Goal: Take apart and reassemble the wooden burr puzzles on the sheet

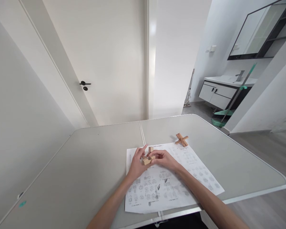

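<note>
Both my hands meet over a printed instruction sheet (181, 178) on a grey folding table (85, 165). Between them is a small cluster of light wooden puzzle pieces (148, 156). My left hand (138, 163) pinches the cluster from the left with curled fingers. My right hand (164, 159) grips it from the right, fingers closed on the wood. A separate crossed pair of wooden pieces (182, 139) lies on the table just beyond the sheet's far right corner, apart from both hands.
A white door with a black handle (85, 84) stands behind the table. To the right, an open doorway shows a bathroom vanity (219, 92), a mirror, and a green dustpan with broom (220, 116) on the floor. The table's front edge is close to me.
</note>
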Available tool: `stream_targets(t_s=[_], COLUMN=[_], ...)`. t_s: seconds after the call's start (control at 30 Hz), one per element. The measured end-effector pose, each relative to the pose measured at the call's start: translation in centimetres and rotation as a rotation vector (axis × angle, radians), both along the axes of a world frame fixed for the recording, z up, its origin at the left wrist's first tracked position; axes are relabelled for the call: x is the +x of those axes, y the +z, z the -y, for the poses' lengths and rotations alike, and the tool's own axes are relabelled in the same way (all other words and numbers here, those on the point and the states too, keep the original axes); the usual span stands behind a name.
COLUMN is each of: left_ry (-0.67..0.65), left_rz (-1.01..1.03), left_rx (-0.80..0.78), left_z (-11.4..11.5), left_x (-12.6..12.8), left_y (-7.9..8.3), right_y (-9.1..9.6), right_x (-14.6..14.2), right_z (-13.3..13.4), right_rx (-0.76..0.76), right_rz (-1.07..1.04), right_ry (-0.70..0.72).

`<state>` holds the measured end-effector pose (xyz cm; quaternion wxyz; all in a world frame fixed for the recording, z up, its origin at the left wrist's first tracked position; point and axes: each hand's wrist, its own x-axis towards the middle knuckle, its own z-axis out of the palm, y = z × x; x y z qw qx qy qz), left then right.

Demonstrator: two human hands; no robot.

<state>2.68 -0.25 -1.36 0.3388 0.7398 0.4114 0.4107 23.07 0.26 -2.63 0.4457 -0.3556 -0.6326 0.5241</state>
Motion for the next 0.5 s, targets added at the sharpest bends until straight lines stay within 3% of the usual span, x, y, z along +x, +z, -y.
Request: stream_targets(t_s=[0.13, 0.23, 0.37, 0.5], left_ry=[0.055, 0.012, -0.134, -0.088], left_rz=[0.245, 0.295, 0.291, 0.350], left_rx=[-0.206, -0.349, -0.415, -0.434], left_z=[-0.5, -0.4, -0.2, -0.5], left_x=[-0.1, -0.3, -0.1, 0.0], left_y=[-0.1, 0.4, 1.2, 1.1], right_y=[0.5, 0.6, 0.2, 0.4], right_x=[0.2, 0.1, -0.1, 0.0], right_z=[-0.2, -0.4, -0.5, -0.5], right_rx=[0.030, 0.108, 0.178, 0.171], right_rz=[-0.033, -0.040, 0.023, 0.071], right_ry=[-0.118, -0.177, -0.193, -0.261])
